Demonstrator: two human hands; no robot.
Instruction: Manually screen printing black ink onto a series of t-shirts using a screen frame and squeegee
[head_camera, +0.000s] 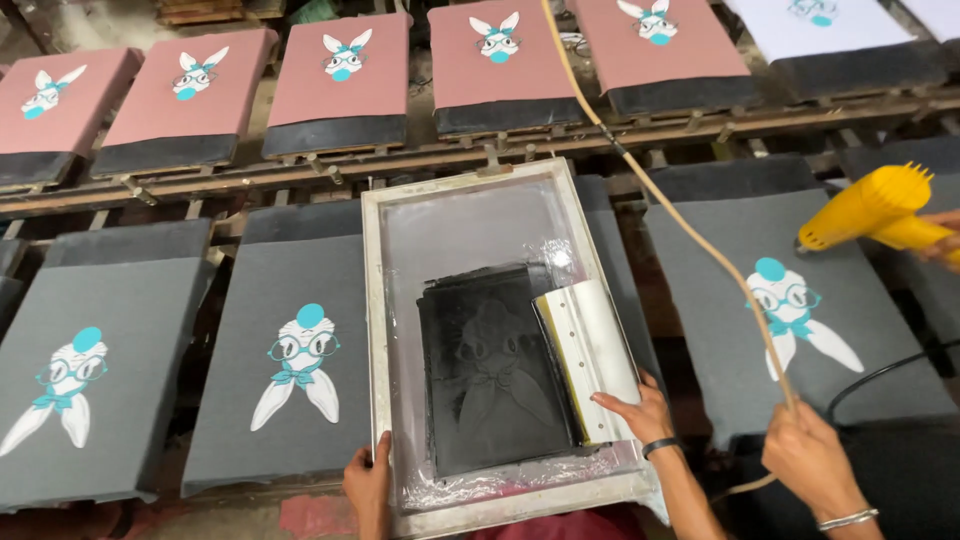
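Screen frame (480, 190) flat on a grey panel in the near row, squeegee (588, 355) resting inside it.

The left hand (368, 488) curls over the frame's near-left edge, fingers closed on the rim. The right hand (637, 412) lies on the squeegee's lower end, fingers loosely on it, not clearly clamped. The frame looks rigid and fairly light, but its mesh seems delicate and ink-slick, so the rails are the safe hold. A co-worker's hand (805, 450) holds a cord; a yellow heat gun (868, 208) hangs over the neighbouring print.

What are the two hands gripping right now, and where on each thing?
Left hand grips the screen frame at its near left corner. Right hand holds the squeegee by its lower end.
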